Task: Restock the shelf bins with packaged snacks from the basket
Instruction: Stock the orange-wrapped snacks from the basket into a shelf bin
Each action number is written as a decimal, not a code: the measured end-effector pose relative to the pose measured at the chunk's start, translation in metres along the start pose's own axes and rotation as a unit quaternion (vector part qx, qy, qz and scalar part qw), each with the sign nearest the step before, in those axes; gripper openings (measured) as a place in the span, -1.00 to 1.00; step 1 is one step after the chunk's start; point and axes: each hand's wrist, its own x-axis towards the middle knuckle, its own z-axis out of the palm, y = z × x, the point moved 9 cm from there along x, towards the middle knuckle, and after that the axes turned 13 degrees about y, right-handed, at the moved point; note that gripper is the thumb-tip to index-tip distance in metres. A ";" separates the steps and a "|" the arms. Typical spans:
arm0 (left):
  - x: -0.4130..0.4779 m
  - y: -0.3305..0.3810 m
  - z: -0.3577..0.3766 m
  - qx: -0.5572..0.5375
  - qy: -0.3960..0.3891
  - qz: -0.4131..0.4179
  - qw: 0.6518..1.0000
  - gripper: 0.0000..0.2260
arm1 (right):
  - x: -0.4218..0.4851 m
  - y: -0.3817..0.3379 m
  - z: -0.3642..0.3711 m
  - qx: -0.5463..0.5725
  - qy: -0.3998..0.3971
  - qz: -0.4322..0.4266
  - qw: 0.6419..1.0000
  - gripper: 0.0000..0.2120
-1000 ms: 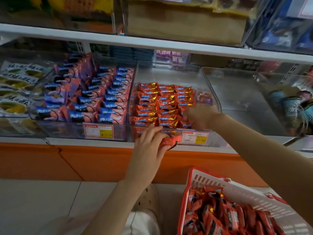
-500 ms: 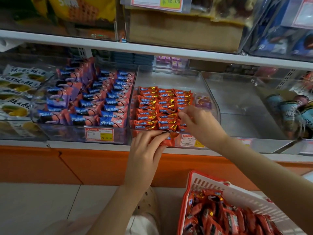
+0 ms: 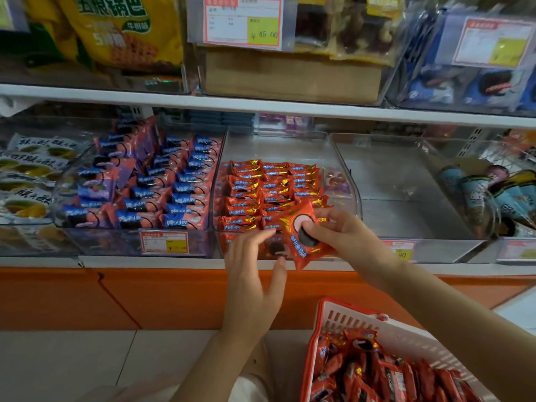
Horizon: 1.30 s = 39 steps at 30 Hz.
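Head view: right hand (image 3: 345, 236) pinches red snack packet (image 3: 301, 236).

- A red snack packet (image 3: 304, 236) is pinched, tilted, by the right hand (image 3: 348, 236) at the front edge of the clear bin (image 3: 345, 181).
- The left hand (image 3: 255, 274) is held just beside it, fingers extended.
- Rows of matching packets (image 3: 269, 190) are laid in that bin.
- A red basket (image 3: 348, 317) filled with packets is noted at lower right.
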 end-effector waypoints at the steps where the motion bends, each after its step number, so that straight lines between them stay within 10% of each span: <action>1: -0.002 -0.002 0.002 -0.004 -0.014 -0.037 0.999 -0.73 | 0.000 0.001 -0.004 0.014 0.010 0.005 1.000 -0.36; 7: -0.018 -0.002 0.026 -0.113 -0.074 -0.240 0.961 -0.67 | -0.008 0.002 -0.007 0.039 0.017 -0.010 0.999 -0.59; 14: -0.006 -0.007 0.021 -0.184 -0.029 -0.294 0.938 -0.69 | -0.017 -0.011 -0.025 -0.127 0.019 -0.102 0.986 -0.69; 21: 0.002 0.024 0.025 -0.028 -0.038 -0.030 0.998 -0.69 | -0.040 -0.035 -0.020 -0.404 0.000 -0.244 0.882 -0.53; 25: -0.001 0.022 0.030 -0.005 -0.067 -0.044 0.997 -0.62 | -0.044 -0.053 -0.017 -0.517 0.013 -0.302 0.801 -0.61; 31: -0.009 -0.013 0.039 0.282 -0.152 -0.005 0.947 -0.42 | 0.000 -0.080 -0.038 -0.524 0.109 -0.301 0.789 -0.60; 39: 0.001 -0.017 0.034 0.364 -0.100 0.068 0.924 -0.57 | 0.064 -0.030 0.013 -0.630 -0.141 -0.268 0.715 -0.60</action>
